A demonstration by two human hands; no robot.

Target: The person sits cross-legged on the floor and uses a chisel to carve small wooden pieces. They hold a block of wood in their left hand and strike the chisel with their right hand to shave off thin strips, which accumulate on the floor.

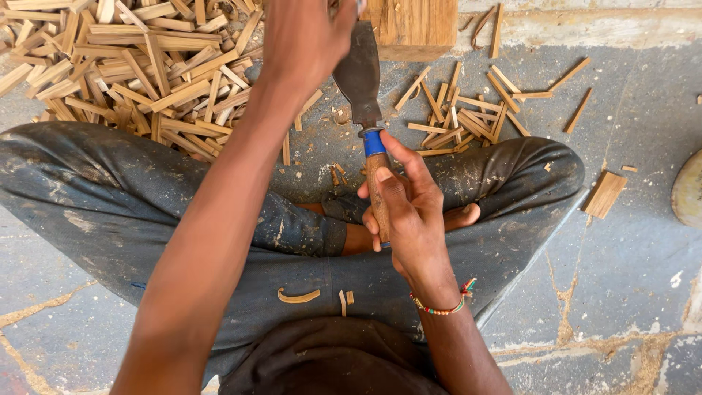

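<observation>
I sit cross-legged on a concrete floor. My right hand grips the wooden handle of a broad dark-bladed knife with a blue band at the handle's top; the blade points away from me. My left hand is raised near the top edge, fingers closed around something small by the blade's upper end; what it holds is hidden. A wooden block stands just beyond the blade.
A big heap of split wooden sticks lies at the far left, a smaller scatter at the far right. A flat wood chip rests right of my knee. Shavings lie on my lap.
</observation>
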